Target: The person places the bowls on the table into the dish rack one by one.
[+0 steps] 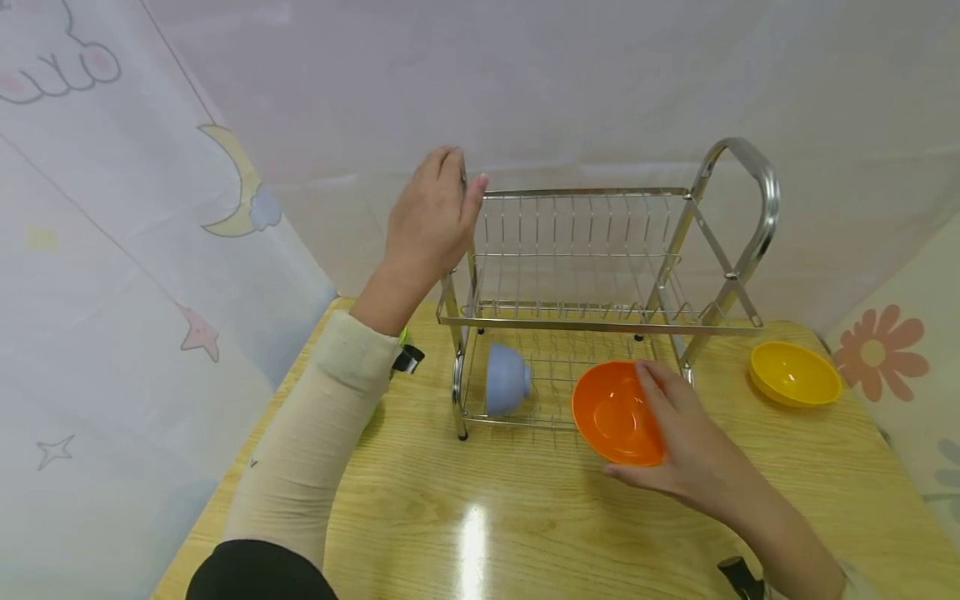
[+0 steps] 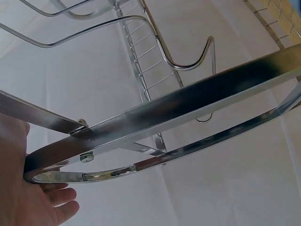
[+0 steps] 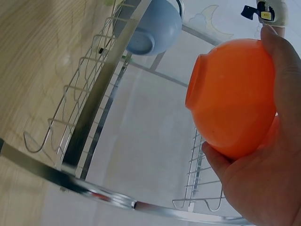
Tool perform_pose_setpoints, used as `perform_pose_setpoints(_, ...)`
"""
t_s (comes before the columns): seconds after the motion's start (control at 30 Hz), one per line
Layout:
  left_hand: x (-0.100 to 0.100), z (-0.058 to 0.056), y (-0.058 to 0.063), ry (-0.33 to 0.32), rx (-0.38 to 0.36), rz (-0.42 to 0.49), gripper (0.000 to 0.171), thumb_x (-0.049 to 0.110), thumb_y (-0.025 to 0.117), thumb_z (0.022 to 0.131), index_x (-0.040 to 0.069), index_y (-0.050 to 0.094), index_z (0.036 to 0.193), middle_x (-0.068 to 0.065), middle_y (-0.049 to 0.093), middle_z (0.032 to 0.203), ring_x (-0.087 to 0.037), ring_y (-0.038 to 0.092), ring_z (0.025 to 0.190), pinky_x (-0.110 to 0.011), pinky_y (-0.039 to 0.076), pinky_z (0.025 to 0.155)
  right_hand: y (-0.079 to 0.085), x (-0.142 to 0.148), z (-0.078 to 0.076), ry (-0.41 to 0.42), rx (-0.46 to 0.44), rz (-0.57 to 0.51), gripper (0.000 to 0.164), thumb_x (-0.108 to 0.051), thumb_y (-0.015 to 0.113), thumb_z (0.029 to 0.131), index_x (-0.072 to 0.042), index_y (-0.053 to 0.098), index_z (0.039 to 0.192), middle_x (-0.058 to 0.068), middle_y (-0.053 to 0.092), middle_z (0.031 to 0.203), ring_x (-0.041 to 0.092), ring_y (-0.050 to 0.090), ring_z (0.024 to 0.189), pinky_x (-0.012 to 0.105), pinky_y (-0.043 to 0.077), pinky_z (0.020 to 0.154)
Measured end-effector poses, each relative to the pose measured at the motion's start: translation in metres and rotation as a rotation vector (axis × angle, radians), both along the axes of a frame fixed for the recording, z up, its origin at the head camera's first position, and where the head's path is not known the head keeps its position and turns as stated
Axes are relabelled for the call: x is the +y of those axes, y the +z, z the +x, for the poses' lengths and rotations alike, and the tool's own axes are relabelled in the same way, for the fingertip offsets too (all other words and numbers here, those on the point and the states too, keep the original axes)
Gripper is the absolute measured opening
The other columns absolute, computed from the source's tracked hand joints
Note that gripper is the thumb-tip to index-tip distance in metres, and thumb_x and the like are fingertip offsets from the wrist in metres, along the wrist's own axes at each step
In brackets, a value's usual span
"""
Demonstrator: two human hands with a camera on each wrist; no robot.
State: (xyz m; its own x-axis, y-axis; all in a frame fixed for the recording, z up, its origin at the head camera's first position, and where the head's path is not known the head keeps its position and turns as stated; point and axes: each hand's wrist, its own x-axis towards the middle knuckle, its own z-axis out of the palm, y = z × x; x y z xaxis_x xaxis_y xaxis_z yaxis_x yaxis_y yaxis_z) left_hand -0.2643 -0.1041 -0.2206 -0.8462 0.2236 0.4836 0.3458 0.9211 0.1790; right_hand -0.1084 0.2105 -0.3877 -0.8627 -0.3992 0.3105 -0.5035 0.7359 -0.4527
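Observation:
My right hand holds an orange bowl by its right side, thumb at the near edge and fingers at the far edge. The bowl's hollow faces up toward the head camera, in front of the lower tier of a two-tier metal dish rack. In the right wrist view, the orange bowl shows its outside and foot ring. My left hand grips the top of the rack's left side frame; the left wrist view shows fingers behind the curved metal bar. A light blue bowl stands on its side in the lower tier, at the left.
A yellow bowl sits on the wooden table to the right of the rack. Something green with a black part is mostly hidden behind my left forearm. A wall with printed drawings rises behind the rack.

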Motion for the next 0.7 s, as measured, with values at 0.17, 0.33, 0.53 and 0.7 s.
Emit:
perform_pose_setpoints(0.17, -0.004, 0.001, -0.004, 0.001, 0.051, 0.074, 0.066, 0.055, 0.025, 0.108, 0.011, 0.032, 0.158, -0.013, 0.037, 0.149, -0.03, 0.031, 0.134, -0.045, 0.029, 0.112, -0.001, -0.009, -0.001, 0.01, -0.021, -0.004, 0.128, -0.058, 0.089, 0.07, 0.0, 0.019, 0.161, 0.027, 0.025, 0.158, 0.049, 0.039, 0.133, 0.064, 0.053, 0.089)
perform_pose_setpoints(0.33, -0.011, 0.012, -0.009, 0.007, 0.039, 0.095, 0.064, 0.056, 0.025, 0.108, 0.018, 0.032, 0.158, -0.003, 0.037, 0.158, -0.026, 0.03, 0.14, -0.045, 0.018, 0.119, -0.004, -0.015, -0.001, 0.022, -0.04, -0.011, 0.129, -0.062, 0.086, 0.07, 0.0, 0.02, 0.161, 0.025, 0.024, 0.159, 0.048, 0.039, 0.135, 0.063, 0.053, 0.092)
perform_pose_setpoints(0.53, -0.019, 0.045, -0.022, -0.058, 0.082, 0.11, 0.075, 0.063, 0.019, 0.105, 0.015, 0.023, 0.162, -0.004, 0.016, 0.17, -0.023, 0.006, 0.156, -0.047, 0.001, 0.125, -0.006, -0.023, -0.001, 0.053, 0.006, -0.035, 0.126, -0.055, 0.091, 0.068, 0.004, 0.025, 0.158, 0.024, 0.027, 0.157, 0.046, 0.037, 0.136, 0.064, 0.052, 0.092)
perform_pose_setpoints(0.7, -0.013, 0.09, -0.044, -0.228, 0.307, 0.098, 0.078, 0.061, 0.019, 0.105, 0.003, 0.039, 0.153, -0.016, 0.037, 0.158, -0.032, 0.027, 0.149, -0.048, 0.018, 0.123, -0.006, -0.028, -0.002, 0.062, 0.022, -0.03, 0.124, -0.057, 0.09, 0.068, 0.004, 0.027, 0.157, 0.023, 0.029, 0.156, 0.044, 0.04, 0.134, 0.061, 0.054, 0.09)
